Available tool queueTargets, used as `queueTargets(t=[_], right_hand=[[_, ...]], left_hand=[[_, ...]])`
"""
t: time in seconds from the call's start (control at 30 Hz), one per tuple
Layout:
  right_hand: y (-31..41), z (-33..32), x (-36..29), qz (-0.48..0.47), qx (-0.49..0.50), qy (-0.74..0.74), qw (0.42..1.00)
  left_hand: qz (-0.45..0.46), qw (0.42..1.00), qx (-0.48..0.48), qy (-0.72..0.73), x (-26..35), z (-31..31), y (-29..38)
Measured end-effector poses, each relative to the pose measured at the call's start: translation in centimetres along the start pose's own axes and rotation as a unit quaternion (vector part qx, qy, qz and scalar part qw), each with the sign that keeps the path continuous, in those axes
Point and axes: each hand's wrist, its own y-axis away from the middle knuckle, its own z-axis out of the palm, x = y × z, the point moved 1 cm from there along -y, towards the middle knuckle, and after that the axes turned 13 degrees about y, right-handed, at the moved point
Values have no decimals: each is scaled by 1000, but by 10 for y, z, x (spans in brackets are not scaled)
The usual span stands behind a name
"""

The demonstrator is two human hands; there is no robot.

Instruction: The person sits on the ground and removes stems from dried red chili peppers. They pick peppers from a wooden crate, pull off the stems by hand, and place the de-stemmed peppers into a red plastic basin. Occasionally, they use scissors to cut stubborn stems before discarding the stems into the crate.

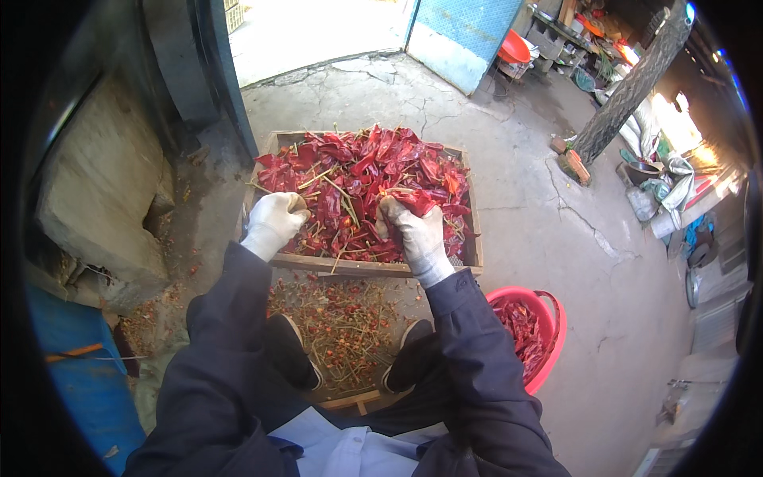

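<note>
Dried red chili peppers [334, 197], many with pale stems, fill a wooden-framed box [369, 266] in front of me. In my right hand [420, 232], which wears a white work glove, are red peppers [417, 201] that stick out above the fingers. My left hand [275, 219], gloved the same way, is over the box's left side with its fingers curled in against the thumb. Whether anything small is pinched there is hidden. Mesh shows at the box's front right corner. Below it, between my shoes, lie loose stems and pepper bits [343, 334].
A pink-red plastic basket [551, 352] holding red peppers stands by my right forearm. Left are a stone block [101, 191] and a blue object [89, 381]. Beyond the box are an open doorway and a blue metal door [462, 36]. A tree trunk [632, 89] rises at right.
</note>
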Motion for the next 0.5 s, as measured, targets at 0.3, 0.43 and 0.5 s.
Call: queueTargets(t=[0.3, 0.43, 0.5], right_hand=[[1, -1, 8, 37, 23, -11, 999], [1, -7, 7, 42, 6, 9, 999], [0, -9, 6, 44, 13, 23, 999]], left_hand=[[-13, 974, -21, -227, 23, 66, -22], [44, 976, 47, -207, 16, 68, -22], [61, 976, 60, -198, 14, 64, -21]])
